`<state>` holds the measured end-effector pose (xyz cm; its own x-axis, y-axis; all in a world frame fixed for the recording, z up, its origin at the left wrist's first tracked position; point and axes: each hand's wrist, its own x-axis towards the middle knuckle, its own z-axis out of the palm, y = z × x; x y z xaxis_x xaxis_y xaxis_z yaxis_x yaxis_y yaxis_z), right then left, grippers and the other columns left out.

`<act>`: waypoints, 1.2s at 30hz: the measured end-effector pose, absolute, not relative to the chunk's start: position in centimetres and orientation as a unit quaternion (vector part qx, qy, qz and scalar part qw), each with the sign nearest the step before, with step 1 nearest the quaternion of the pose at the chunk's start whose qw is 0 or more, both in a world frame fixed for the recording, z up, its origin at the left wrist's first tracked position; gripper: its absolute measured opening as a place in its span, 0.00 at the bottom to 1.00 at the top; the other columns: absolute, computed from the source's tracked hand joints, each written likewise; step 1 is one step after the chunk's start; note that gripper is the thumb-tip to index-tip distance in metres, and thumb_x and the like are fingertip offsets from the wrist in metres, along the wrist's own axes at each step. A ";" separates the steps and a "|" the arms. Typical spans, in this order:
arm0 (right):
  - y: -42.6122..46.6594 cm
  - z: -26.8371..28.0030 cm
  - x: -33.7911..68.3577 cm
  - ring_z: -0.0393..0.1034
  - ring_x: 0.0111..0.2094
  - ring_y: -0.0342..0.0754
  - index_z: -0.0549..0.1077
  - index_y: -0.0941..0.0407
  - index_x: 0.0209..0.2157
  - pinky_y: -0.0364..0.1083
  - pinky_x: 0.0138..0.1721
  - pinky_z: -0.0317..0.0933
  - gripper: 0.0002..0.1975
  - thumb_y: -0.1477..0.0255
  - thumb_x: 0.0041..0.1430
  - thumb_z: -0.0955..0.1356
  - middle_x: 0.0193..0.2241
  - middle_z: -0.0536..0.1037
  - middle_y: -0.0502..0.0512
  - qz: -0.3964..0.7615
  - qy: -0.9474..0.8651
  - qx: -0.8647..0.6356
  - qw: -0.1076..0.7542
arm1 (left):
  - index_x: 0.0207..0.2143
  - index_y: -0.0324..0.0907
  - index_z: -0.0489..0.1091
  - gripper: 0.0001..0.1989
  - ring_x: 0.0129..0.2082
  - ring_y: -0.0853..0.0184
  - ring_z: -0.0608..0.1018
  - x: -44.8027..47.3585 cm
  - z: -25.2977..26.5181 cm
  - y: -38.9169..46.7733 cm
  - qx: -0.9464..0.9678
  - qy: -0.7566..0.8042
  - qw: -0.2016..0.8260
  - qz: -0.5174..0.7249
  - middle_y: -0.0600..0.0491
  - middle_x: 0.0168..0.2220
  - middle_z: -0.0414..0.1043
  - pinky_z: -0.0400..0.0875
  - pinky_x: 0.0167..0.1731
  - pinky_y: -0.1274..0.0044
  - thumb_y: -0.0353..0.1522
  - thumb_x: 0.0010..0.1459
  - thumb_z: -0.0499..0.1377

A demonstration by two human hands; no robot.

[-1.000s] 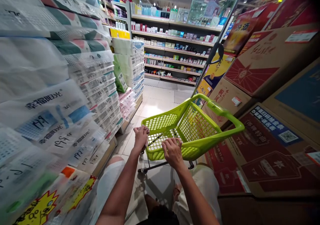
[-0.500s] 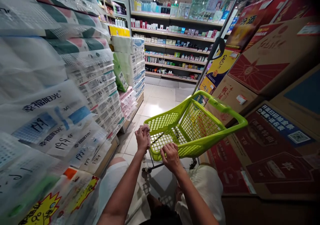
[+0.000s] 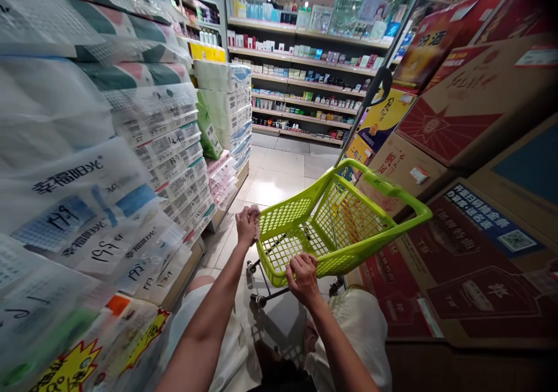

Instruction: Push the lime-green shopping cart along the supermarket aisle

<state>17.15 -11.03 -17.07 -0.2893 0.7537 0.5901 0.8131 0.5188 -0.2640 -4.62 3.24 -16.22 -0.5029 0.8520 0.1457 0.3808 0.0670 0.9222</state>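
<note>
A lime-green plastic shopping cart (image 3: 349,258) with a lattice basket stands tilted in view in front of my legs. My left hand (image 3: 246,225) is closed around a pinkish, crumpled cloth (image 3: 257,228), pressed against the basket's far-left corner. Over the near rim curl the fingers of my right hand (image 3: 302,276), gripping it. Nothing lies inside the basket. The cart's handle (image 3: 390,189) points away to the right, and dark wheels (image 3: 258,300) show beneath the left end.
Stacked tissue packs (image 3: 170,165) line the left side, close to my left arm. Cardboard cartons (image 3: 462,101) are piled along the right, right behind the cart. Tiled floor (image 3: 279,174) runs between them to shelves of small boxed goods (image 3: 300,72).
My left hand has moved slightly up and away with the cloth along the basket's end. My right hand has slid a little right along the near rim. The cart's left end has turned slightly.
</note>
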 end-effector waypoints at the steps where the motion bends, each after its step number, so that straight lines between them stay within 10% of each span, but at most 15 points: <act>1: -11.1 -17.1 17.2 0.65 0.37 0.49 0.64 0.53 0.28 0.50 0.51 0.51 0.12 0.74 0.68 0.61 0.27 0.71 0.49 -0.044 -0.801 -0.488 0.343 | 0.43 0.41 0.75 0.08 0.42 0.59 0.76 -5.1 -15.8 4.3 0.435 0.700 0.234 0.515 0.47 0.40 0.68 0.72 0.52 0.66 0.29 0.62 0.60; 11: -11.5 -17.5 18.1 0.64 0.37 0.50 0.64 0.52 0.29 0.50 0.51 0.51 0.11 0.74 0.68 0.61 0.28 0.71 0.50 -0.024 -0.807 -0.473 0.354 | 0.47 0.48 0.73 0.09 0.43 0.59 0.76 0.9 -22.9 -9.1 0.464 0.668 0.172 0.556 0.49 0.42 0.68 0.74 0.49 0.67 0.38 0.67 0.56; 18: -11.3 -17.3 18.1 0.64 0.37 0.49 0.65 0.52 0.29 0.50 0.52 0.52 0.12 0.73 0.70 0.61 0.28 0.72 0.50 -0.032 -0.813 -0.473 0.339 | 0.46 0.45 0.77 0.10 0.41 0.60 0.75 -3.5 -14.7 0.8 0.524 0.697 0.226 0.434 0.47 0.45 0.66 0.75 0.46 0.68 0.32 0.62 0.62; 28: -12.4 -17.2 18.1 0.67 0.41 0.50 0.71 0.52 0.33 0.53 0.56 0.50 0.10 0.72 0.71 0.63 0.32 0.77 0.51 -0.023 -0.811 -0.471 0.345 | 0.43 0.46 0.66 0.16 0.44 0.61 0.78 3.3 -25.3 -10.9 0.313 0.642 0.287 0.638 0.50 0.41 0.73 0.73 0.49 0.70 0.48 0.68 0.54; 36: -12.5 -17.2 18.0 0.67 0.39 0.50 0.69 0.52 0.30 0.53 0.55 0.52 0.14 0.70 0.72 0.62 0.29 0.75 0.51 -0.051 -0.808 -0.482 0.334 | 0.34 0.46 0.66 0.16 0.36 0.62 0.79 -1.1 -20.9 -1.0 0.257 0.664 0.317 0.627 0.53 0.30 0.73 0.74 0.40 0.71 0.48 0.64 0.58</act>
